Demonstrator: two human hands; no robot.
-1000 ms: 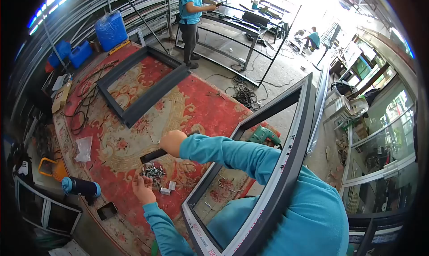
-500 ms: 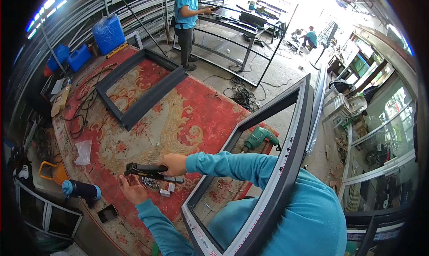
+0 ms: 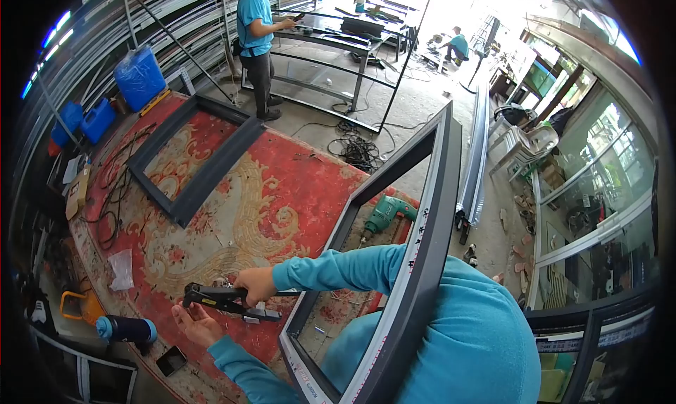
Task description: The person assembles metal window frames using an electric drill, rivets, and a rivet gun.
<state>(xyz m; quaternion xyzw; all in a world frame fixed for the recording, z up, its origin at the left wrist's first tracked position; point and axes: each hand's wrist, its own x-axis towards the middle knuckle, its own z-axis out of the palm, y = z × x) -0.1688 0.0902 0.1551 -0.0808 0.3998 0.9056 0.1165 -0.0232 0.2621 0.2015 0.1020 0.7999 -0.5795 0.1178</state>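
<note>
My right hand is wrapped round the handle of a black hand tool, its arm passing through the opening of a dark grey metal frame. Palm up, my left hand lies just below the tool's head with its fingers partly spread; anything tiny at the fingertips is too small to tell. Small metal pieces lie beside and under the tool on the red patterned carpet. The frame stands tilted against my body. A green drill is visible through its opening.
Another dark frame lies flat on the carpet. A dark bottle and a phone are near its lower left edge. A co-worker stands by a work table; another person crouches farther back. Glass panels line the right.
The view has shifted, so most of the scene appears farther left. My right hand and the tool are slightly lower, the tool more tilted. My left hand stays beneath its head.
</note>
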